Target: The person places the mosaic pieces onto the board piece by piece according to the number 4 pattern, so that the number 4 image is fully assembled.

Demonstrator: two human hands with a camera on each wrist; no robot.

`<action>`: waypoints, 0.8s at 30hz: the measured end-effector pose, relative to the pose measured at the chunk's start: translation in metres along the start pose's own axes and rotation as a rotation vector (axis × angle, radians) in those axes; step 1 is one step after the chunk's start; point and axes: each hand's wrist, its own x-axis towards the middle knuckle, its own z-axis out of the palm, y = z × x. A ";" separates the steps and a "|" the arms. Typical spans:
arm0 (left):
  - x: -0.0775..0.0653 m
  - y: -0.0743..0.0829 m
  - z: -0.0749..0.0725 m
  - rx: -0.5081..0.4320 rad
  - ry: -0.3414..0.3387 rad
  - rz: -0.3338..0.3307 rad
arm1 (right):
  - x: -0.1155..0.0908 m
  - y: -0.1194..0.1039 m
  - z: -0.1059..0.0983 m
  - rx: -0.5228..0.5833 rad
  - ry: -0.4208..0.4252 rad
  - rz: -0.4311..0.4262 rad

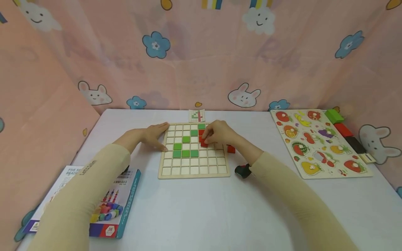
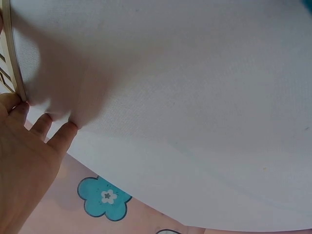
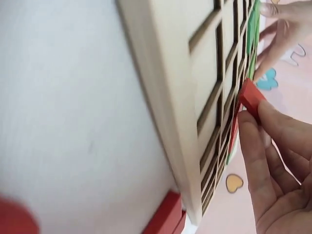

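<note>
A wooden grid board (image 1: 194, 176) lies on the white table, with green tiles (image 1: 185, 153) in several squares. My right hand (image 1: 220, 131) is over the right half of the board. Its thumb and fingers pinch a red tile (image 3: 251, 100), tilted close over the grid in the right wrist view. Another red tile (image 1: 201, 132) sits near the top, below a green one. My left hand (image 1: 154, 135) rests along the board's left edge, fingers at the far corner and thumb lower down. Fingertips (image 2: 70, 127) touch the table in the left wrist view.
A small pattern card (image 1: 196, 115) lies behind the board. Loose red tiles (image 1: 231, 149) are beside its right edge. At right is a fruit puzzle board (image 1: 320, 132), with green (image 1: 334, 116), red (image 1: 343, 129) and black blocks (image 1: 355, 143) alongside. A toy box (image 1: 125, 205) lies front left.
</note>
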 end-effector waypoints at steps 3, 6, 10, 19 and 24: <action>0.001 0.000 0.001 0.000 -0.002 -0.002 | 0.001 -0.007 0.007 -0.011 0.009 0.033; 0.000 0.000 0.001 0.004 0.000 -0.001 | 0.001 -0.011 0.011 -0.055 0.020 0.038; -0.001 0.001 0.000 0.005 0.006 0.003 | 0.000 -0.012 0.014 -0.109 0.030 0.015; 0.001 0.001 0.001 -0.008 -0.004 0.004 | -0.004 -0.003 0.005 -0.108 0.048 -0.010; 0.002 0.001 0.000 -0.006 0.001 0.003 | -0.010 0.018 -0.016 -0.077 0.056 0.014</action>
